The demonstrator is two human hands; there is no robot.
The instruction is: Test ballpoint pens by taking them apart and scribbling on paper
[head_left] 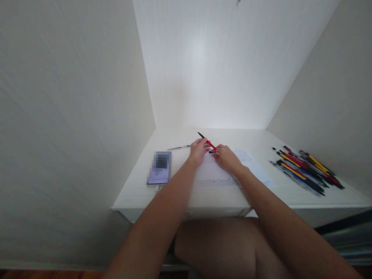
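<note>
A red and black pen [211, 145] slants in the air between my two hands, its black tip up to the left. My left hand [199, 150] grips it near the black section, with some fingers spread below it. At the lower red end, the fingers of my right hand [225, 156] are closed on the pen. A small black piece [212, 152] shows by my right fingertips; what it is I cannot make out. Under both hands lie sheets of paper [215, 172] covered in handwriting. A thin pen refill or slim pen [178, 147] lies just left of my left hand.
A phone [160, 174] with a cable lies at the left of the white desk [171, 135]. On the right is a loose pile of several pens [305, 166] in red, yellow, blue and black. Panels [209, 85] enclose the desk at the back and both sides.
</note>
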